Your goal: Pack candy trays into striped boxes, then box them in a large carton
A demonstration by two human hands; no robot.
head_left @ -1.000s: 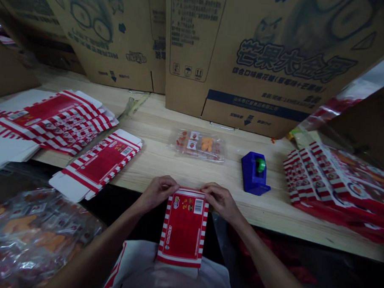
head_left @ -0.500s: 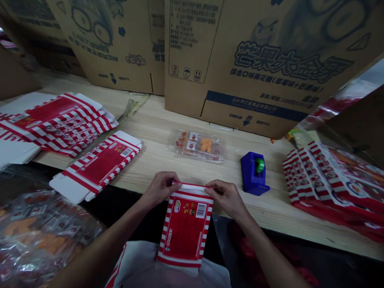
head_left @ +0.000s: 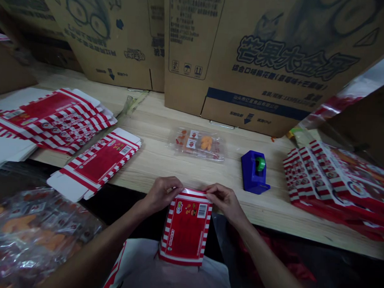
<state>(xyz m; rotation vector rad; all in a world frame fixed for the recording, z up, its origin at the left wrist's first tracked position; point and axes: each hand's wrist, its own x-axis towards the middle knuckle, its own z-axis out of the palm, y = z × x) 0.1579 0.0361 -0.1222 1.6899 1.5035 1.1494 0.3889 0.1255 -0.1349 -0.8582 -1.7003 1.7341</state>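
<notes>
A red-and-white striped carton (head_left: 186,228) rests upright against my body, its printed red panel and barcode facing up. My left hand (head_left: 163,193) pinches its top left corner between thumb and fingers. At the top right corner, my right hand (head_left: 225,201) presses the edge in the same way. The carton's lower end sits by the white cloth on my lap. Beyond my hands, on the table, lies a clear packet of orange and red candies (head_left: 196,144). To the right of it stands a blue tape dispenser (head_left: 255,172) with a green roll.
Flat cartons (head_left: 102,157) lie at the left, beside a larger stack of cartons (head_left: 56,117). Filled cartons (head_left: 339,180) are piled at the right. A heap of candy packets (head_left: 35,235) sits at lower left. Large cardboard boxes (head_left: 188,93) line the back of the wooden table (head_left: 146,167).
The white flap at the carton's top has folded over, leaving a closed striped edge. Both hands have shifted slightly downward, still at the corners.
</notes>
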